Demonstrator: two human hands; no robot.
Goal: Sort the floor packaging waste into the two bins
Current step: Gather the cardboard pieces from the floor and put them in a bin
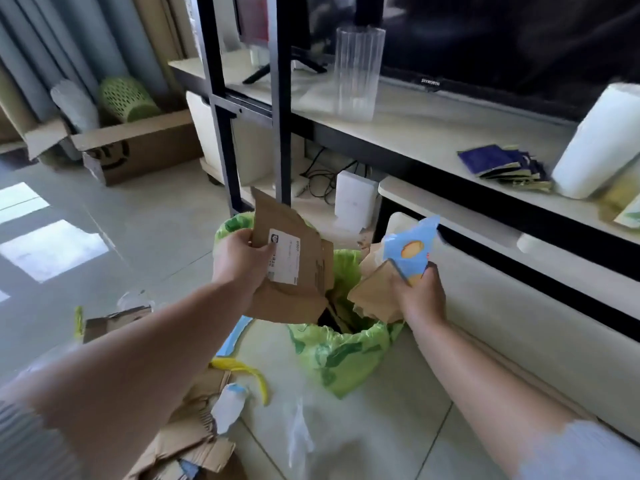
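My left hand grips a flattened brown cardboard box with a white shipping label, held over a bin lined with a green bag. My right hand holds a blue and orange wrapper together with a brown cardboard piece above the same bin's right rim. A second green-lined bin rim shows behind the box, mostly hidden. Torn cardboard, a yellow strip and clear plastic film lie on the tiled floor near me.
A white TV stand runs along the right, carrying a television, a clear ribbed vase and a paper roll. A black shelf frame stands behind the bins. An open cardboard box sits at far left.
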